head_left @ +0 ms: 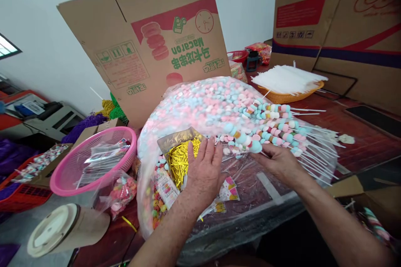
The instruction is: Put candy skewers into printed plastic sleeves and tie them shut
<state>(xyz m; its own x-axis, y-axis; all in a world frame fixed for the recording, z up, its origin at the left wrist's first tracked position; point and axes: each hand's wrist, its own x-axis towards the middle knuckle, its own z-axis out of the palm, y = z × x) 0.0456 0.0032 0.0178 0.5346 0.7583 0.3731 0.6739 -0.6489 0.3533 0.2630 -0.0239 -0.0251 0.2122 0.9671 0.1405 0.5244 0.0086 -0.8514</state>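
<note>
My left hand (205, 169) lies palm down with fingers stretched out, over the edge of an open pouch of gold twist ties (179, 164). My right hand (280, 164) is closed, thumb and fingers together, at the lower end of a marshmallow skewer (242, 138) in pink, blue and white; its stick is mostly hidden by the hand. Beyond both hands spreads a heap of small pastel marshmallows (200, 100) in a big clear plastic bag. Several finished skewers (282, 131) are piled beside my right hand, white sticks pointing right. Printed packets (230, 190) lie below my left hand.
A Macaron carton (156, 46) stands behind the heap. White sticks (288, 79) fill a wicker basket (282, 98) at right. On the left are a pink basket (56, 179) of flat packets, a bag of gummy candy (122, 192) and a lidded paper cup (84, 227).
</note>
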